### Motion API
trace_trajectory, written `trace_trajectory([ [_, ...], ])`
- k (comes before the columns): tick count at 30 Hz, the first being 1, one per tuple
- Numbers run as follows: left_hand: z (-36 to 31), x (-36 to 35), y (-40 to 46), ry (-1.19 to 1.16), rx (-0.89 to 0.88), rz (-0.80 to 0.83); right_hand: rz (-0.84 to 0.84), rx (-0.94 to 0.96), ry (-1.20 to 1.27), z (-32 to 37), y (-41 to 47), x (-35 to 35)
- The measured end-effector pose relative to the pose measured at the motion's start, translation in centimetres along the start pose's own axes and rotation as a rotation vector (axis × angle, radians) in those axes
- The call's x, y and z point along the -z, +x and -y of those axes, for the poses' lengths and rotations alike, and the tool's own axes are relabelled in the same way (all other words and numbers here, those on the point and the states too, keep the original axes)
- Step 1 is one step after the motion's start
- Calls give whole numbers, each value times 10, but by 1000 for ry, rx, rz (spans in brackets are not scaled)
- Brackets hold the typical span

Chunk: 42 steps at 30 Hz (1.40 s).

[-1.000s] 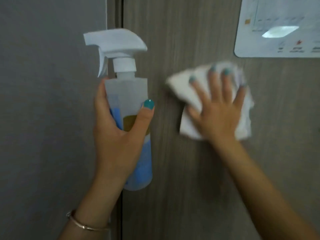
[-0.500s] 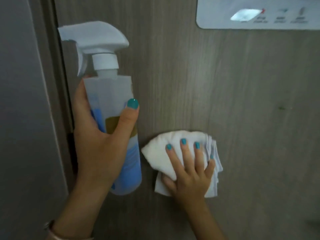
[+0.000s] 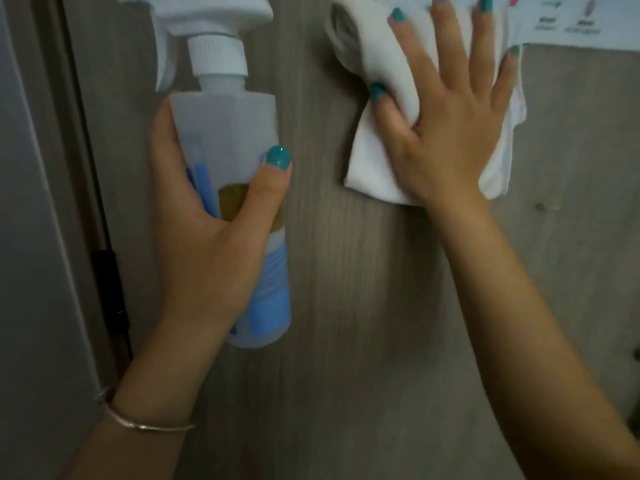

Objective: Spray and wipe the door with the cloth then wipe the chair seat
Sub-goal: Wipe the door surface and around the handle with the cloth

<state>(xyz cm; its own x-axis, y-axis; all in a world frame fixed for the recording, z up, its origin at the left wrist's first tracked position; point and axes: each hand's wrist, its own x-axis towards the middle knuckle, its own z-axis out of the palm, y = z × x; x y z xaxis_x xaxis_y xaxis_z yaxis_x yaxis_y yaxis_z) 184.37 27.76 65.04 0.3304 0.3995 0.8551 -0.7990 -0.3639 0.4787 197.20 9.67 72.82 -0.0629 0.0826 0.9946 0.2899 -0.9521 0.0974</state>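
The grey wood-grain door (image 3: 349,323) fills the view. My right hand (image 3: 450,133) presses a folded white cloth (image 3: 367,168) flat against the door near the top, fingers spread and straight, with a fold of cloth bunched between thumb and forefinger. The fingertips reach onto the lower edge of a white sign. My left hand (image 3: 207,244) grips a translucent spray bottle (image 3: 228,133) with a white trigger head and a blue and gold label, held upright to the left of the cloth. The nozzle is cut off by the top edge. No chair is in view.
A white printed sign (image 3: 575,26) is fixed to the door at the upper right. A dark hinge (image 3: 110,289) and the door frame run down the left, with a grey wall (image 3: 27,237) beyond. A small green speck (image 3: 539,206) sits on the door right of the cloth.
My right hand has slid the cloth up the door from the low middle to the sign's lower edge. The left hand still holds the bottle, now higher in view.
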Motion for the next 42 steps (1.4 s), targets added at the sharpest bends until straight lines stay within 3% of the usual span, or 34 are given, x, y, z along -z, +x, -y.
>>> trace_trajectory([
  [5,13,-15,-10,-50,77,4,36,-47,-1,16,-97,6],
  [12,14,-21,-32,-98,144,53,402,121,-79,26,-347,34],
  [16,7,-17,-28,-107,125,29,341,165,24,12,-311,34],
  [21,3,-14,-20,-112,95,-19,53,-58,51,-1,-123,14],
  [25,1,-19,-15,-107,59,7,-53,-138,-2,-25,-3,2],
  [28,3,-21,-13,-104,48,9,-79,-145,-17,-22,-24,0],
  [32,1,-26,-16,-101,73,28,7,-125,-25,-13,-136,8],
  [37,-9,-29,-27,-128,77,65,278,33,-52,0,-326,29],
  [39,-14,-32,-33,-110,72,89,325,92,-36,-3,-346,36],
  [42,-17,-35,-36,-97,71,68,260,21,23,-8,-289,36],
])
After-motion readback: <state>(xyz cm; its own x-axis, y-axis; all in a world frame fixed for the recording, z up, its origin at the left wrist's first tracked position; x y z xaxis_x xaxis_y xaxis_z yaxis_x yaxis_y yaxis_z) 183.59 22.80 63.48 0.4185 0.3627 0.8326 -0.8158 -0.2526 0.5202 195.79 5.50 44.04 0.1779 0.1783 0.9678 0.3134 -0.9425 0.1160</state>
